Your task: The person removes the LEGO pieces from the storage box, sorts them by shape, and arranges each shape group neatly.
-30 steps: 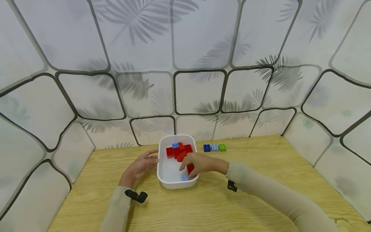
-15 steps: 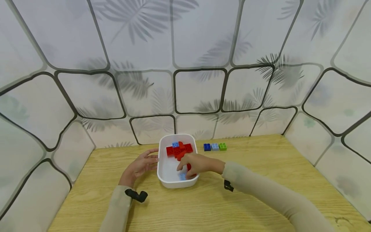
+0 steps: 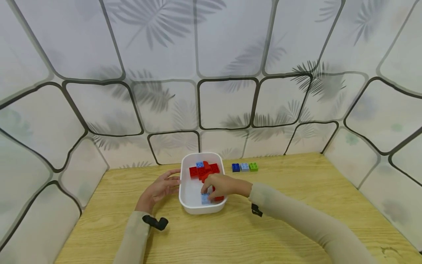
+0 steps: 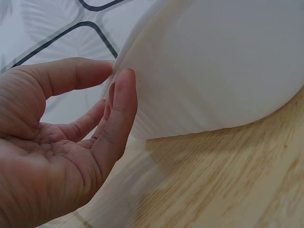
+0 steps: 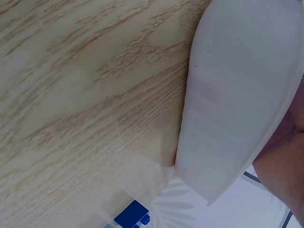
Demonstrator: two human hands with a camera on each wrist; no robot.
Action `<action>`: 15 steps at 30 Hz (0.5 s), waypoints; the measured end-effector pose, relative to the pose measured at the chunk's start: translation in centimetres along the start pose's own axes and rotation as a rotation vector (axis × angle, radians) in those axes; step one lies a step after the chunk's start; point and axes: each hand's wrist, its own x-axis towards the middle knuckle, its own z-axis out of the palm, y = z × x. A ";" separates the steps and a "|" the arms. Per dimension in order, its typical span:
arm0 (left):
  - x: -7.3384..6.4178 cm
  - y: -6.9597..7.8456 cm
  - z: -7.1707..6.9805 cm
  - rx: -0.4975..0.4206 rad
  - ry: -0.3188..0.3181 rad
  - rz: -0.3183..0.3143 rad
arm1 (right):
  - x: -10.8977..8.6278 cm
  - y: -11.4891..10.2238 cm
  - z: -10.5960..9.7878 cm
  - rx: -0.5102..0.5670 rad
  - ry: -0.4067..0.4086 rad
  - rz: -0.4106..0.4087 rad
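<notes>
A white plastic box (image 3: 184, 200) stands on the table in the head view, with toy building bricks inside. My left hand (image 3: 162, 189) is at its left side; in the left wrist view the fingers of that left hand (image 4: 71, 137) touch the outer wall and rim. Reaching over the right rim, my right hand (image 3: 224, 184) has thumb and index finger around a light blue brick (image 3: 205, 199) near the box's front. Red bricks (image 3: 201, 172) and a blue brick (image 3: 199, 164) lie farther back in the box. The box wall hides most of the right hand in its wrist view.
Right of the box stand a dark blue brick (image 3: 235, 167), a pale blue brick (image 3: 244, 167) and a green brick (image 3: 253, 167) in a row. A patterned curtain (image 3: 227, 104) rises behind the wooden table (image 3: 280, 205).
My right hand has moved slightly left and down into the box. The light blue brick has turned and shifted a little left and back. My left hand has stayed in place.
</notes>
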 end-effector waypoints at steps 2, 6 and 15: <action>0.0 0.0 0.0 -0.003 0.000 0.001 | 0.1 0.0 0.1 0.009 -0.006 0.004; 0.0 -0.1 0.0 -0.012 0.003 0.004 | 0.2 0.0 0.2 0.023 -0.015 0.019; -0.1 0.1 0.2 -0.020 0.008 -0.003 | 0.2 0.1 0.6 0.009 -0.020 0.058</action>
